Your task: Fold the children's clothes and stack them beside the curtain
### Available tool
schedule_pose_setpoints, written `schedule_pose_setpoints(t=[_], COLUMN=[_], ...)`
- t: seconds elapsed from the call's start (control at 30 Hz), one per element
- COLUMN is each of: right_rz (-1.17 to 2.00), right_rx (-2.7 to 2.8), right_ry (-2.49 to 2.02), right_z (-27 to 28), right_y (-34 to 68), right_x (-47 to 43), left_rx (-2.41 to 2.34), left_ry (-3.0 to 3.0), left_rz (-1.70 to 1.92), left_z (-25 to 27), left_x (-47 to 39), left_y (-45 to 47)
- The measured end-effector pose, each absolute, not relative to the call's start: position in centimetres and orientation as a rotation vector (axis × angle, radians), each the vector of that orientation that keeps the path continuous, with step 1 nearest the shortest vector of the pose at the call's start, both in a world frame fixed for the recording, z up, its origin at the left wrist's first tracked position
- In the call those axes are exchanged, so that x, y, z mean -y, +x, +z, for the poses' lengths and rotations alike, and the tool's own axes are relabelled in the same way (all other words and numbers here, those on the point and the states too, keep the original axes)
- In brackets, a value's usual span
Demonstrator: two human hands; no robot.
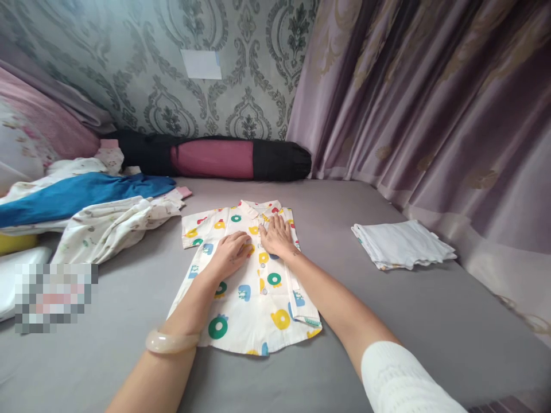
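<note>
On the gray sheet [129, 332] in front of me, I see the printed shirt [252, 275] lying with its collar toward the wall. My left hand [232, 248] rests on its front with fingers curled; from this angle I can't tell whether they pinch any cloth. My right hand [276, 234] lies palm down just below the collar, fingers extended and gripping nothing. The shirt's right side looks folded inward. Well apart to the right I have a folded white cloth [404, 245]; a blue garment [86, 198] lies rumpled on the left.
</note>
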State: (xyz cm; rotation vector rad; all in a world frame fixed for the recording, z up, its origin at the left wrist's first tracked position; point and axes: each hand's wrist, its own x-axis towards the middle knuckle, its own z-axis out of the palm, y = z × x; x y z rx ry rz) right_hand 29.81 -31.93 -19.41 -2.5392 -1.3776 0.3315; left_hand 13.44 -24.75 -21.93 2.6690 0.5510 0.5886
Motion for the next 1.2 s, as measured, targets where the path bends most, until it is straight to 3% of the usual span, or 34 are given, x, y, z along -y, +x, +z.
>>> schedule_pose_setpoints(t=[0.27, 0.77, 1.07, 1.2], right_rz=[0.148, 0.248, 0.055, 0.106], right_rx=[1.338, 1.319, 1.295, 1.239], right_ry=[-2.552, -2.597, -2.542, -2.605], right_z=[-19.6, -20.3, -19.5, -20.4], right_y=[31.2, 31.7, 32.8, 33.6], right_x=[30.9, 30.7, 30.0, 29.5], left_rx=[-0.549, -0.579, -0.538, -0.555], left_ry=[2.648, 2.666, 2.642, 2.644], left_rz=[0.579, 0.574, 0.6, 0.595], left_z=[-21.4, -21.5, -21.5, -21.4], left_x=[24.9, 25.0, 25.0, 25.0], left_y=[13.4, 13.4, 13.4, 13.4])
